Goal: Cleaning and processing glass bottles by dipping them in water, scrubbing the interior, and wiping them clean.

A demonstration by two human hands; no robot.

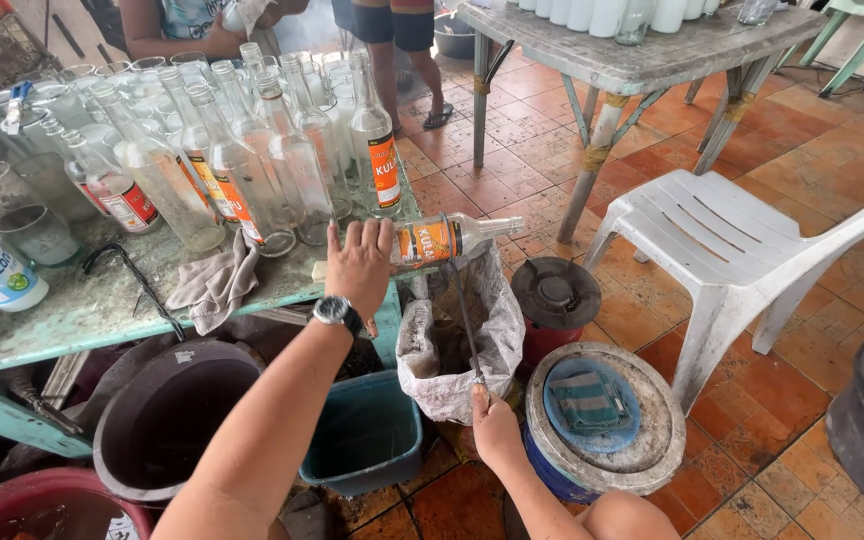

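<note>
My left hand (359, 262), with a black wristwatch on the wrist, grips a clear glass bottle with an orange label (447, 239), held on its side at the corner of the green worktable (82, 315), neck pointing right. My right hand (493, 420) is lower, closed on the bottom end of a thin dark rod (460, 300) that rises to the bottle's label. Under the bottle hangs an open white sack (457, 345).
Several clear bottles (242, 150) and glass jars crowd the worktable beside a grey rag (217, 280). Below stand a dark bucket (167, 415), a teal bin (364, 432) and a lidded blue drum (602, 425). A white plastic chair (722, 250) is at right. People stand beyond.
</note>
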